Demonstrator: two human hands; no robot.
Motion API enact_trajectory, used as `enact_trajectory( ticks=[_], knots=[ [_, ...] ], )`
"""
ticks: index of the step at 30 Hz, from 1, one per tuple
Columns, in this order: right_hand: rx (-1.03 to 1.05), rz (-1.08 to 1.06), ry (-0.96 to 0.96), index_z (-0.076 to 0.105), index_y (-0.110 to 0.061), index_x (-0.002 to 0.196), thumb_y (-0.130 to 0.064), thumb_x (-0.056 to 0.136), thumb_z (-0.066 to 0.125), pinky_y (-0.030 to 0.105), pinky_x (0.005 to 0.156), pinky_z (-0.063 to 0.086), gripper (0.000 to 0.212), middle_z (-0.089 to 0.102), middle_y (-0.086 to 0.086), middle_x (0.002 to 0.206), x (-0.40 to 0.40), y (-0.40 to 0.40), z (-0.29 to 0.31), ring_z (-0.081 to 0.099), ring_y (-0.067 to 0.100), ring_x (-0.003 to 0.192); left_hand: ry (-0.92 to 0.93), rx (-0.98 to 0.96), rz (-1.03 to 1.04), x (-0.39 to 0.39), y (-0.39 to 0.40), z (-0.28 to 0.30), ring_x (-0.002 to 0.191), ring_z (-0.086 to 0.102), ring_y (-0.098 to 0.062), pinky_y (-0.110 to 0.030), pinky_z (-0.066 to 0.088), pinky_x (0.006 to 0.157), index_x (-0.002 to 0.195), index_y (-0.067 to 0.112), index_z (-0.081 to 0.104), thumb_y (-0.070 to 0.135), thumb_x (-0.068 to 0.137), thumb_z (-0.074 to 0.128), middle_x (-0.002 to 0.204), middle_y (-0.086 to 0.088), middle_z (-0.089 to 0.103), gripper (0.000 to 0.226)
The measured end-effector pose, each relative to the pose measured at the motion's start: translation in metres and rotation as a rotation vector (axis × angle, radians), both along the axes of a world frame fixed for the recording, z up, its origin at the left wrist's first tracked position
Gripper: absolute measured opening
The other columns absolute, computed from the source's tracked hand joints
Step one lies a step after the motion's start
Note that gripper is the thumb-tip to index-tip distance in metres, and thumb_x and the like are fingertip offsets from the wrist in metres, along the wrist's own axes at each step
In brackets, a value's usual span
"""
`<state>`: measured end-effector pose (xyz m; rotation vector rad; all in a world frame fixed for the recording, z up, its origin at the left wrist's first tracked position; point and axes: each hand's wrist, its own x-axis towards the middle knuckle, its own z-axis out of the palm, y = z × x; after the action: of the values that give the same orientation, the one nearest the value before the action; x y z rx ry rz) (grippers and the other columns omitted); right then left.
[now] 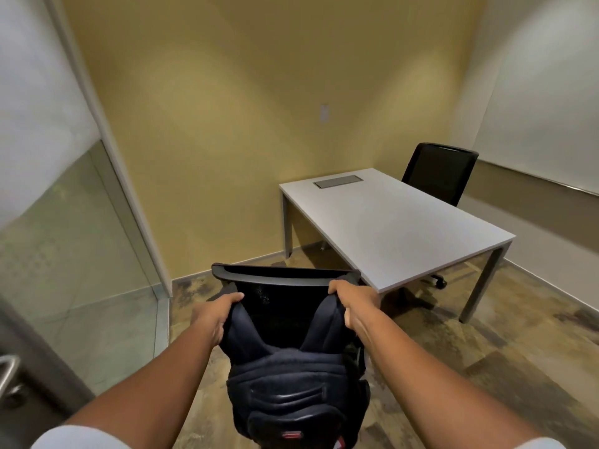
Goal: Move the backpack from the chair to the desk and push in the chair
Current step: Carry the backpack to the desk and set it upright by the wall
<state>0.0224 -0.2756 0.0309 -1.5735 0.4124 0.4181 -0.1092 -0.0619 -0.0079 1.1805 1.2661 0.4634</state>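
Observation:
A dark navy backpack hangs by its two padded shoulder straps over the back of a black mesh office chair right in front of me. My left hand is closed on the left strap near its top. My right hand is closed on the right strap just under the chair's top rail. The chair's seat and base are hidden behind the backpack. The white desk stands ahead to the right, its near corner just beyond the chair back.
A second black chair is tucked in at the desk's far side. A grey cable hatch is set into the desktop. A glass partition runs along the left, and a metal door handle shows at the lower left. Patterned carpet surrounds the chair.

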Motion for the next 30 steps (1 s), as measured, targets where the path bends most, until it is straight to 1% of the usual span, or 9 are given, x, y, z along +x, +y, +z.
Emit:
enact_trajectory(
  ticks=[3,8,11,15,17,19,22,25,30],
  knots=[
    [0.035,0.081,-0.003,0.058,0.0,0.092,-0.007,0.051,0.081,0.033,0.064,0.058,0.047,0.061,0.012,0.087,-0.02,0.009,0.019,0.063,0.026,0.077,-0.01,0.099,-0.009,-0.024,0.0,0.002,0.098,0.063,-0.035,-0.044,0.055,0.084,0.12,-0.004,0.057,0.041,0.059,0.091,0.112,-0.017,0.065,0.084],
    [0.166,0.147,-0.046,0.06,0.002,0.082,0.006,0.06,0.077,0.029,0.059,0.056,0.028,0.065,0.014,0.083,-0.045,0.024,0.076,0.063,0.024,0.07,-0.118,0.286,-0.102,-0.07,0.003,0.011,0.083,0.067,-0.021,-0.039,0.055,0.067,0.075,0.016,0.064,0.047,0.077,0.076,0.086,-0.003,0.072,0.034],
    [0.225,0.24,-0.049,0.062,-0.001,0.08,0.006,0.069,0.073,0.018,0.036,0.044,0.017,0.063,0.01,0.075,-0.056,0.03,0.115,0.057,0.019,0.054,-0.069,0.444,-0.174,-0.099,0.005,0.012,0.079,0.066,-0.028,-0.055,0.055,0.083,0.069,0.009,0.063,0.054,0.083,0.065,0.077,-0.007,0.071,0.047],
    [0.235,0.375,-0.061,0.061,-0.005,0.093,-0.002,0.077,0.069,0.025,0.055,0.045,0.018,0.063,0.011,0.085,-0.067,0.04,0.163,0.057,0.023,0.061,-0.098,0.516,-0.211,-0.124,-0.006,0.021,0.08,0.067,-0.02,-0.041,0.055,0.071,0.076,0.025,0.074,0.069,0.084,0.052,0.079,0.003,0.073,0.049],
    [0.215,0.418,-0.105,0.059,-0.006,0.082,-0.005,0.081,0.067,0.03,0.066,0.046,0.007,0.06,0.01,0.082,-0.07,0.044,0.185,0.055,0.024,0.067,-0.151,0.465,-0.144,-0.129,-0.011,0.028,0.081,0.067,-0.02,-0.037,0.051,0.066,0.079,0.024,0.074,0.075,0.083,0.045,0.082,0.0,0.073,0.059],
    [0.225,0.473,-0.133,0.056,-0.005,0.067,-0.006,0.087,0.063,0.032,0.069,0.045,0.021,0.057,0.009,0.071,-0.073,0.046,0.203,0.053,0.023,0.062,-0.197,0.435,-0.068,-0.131,-0.011,0.037,0.08,0.067,-0.024,-0.04,0.052,0.069,0.081,0.019,0.072,0.077,0.081,0.041,0.083,-0.005,0.072,0.066],
    [0.253,0.454,-0.14,0.057,-0.005,0.066,-0.006,0.085,0.064,0.031,0.06,0.046,0.021,0.057,0.008,0.062,-0.08,0.049,0.22,0.053,0.023,0.055,-0.229,0.454,0.088,-0.133,-0.009,0.055,0.072,0.063,-0.029,-0.044,0.052,0.067,0.07,0.011,0.066,0.071,0.079,0.041,0.074,-0.009,0.067,0.066],
    [0.274,0.431,-0.187,0.063,-0.005,0.083,-0.006,0.08,0.067,0.03,0.058,0.047,0.005,0.063,0.011,0.073,-0.089,0.053,0.226,0.057,0.026,0.059,-0.253,0.473,0.26,-0.134,-0.006,0.073,0.059,0.049,-0.028,-0.045,0.047,0.058,0.056,0.008,0.051,0.052,0.077,0.044,0.06,-0.009,0.052,0.049],
    [0.32,0.365,-0.329,0.068,-0.007,0.087,-0.014,0.076,0.074,0.022,0.046,0.046,0.014,0.067,0.007,0.076,-0.097,0.058,0.221,0.061,0.021,0.06,-0.291,0.468,0.408,-0.135,0.0,0.097,0.052,0.034,-0.025,-0.038,0.034,0.051,0.048,0.013,0.04,0.036,0.075,0.047,0.051,-0.003,0.038,0.036]
  ],
)
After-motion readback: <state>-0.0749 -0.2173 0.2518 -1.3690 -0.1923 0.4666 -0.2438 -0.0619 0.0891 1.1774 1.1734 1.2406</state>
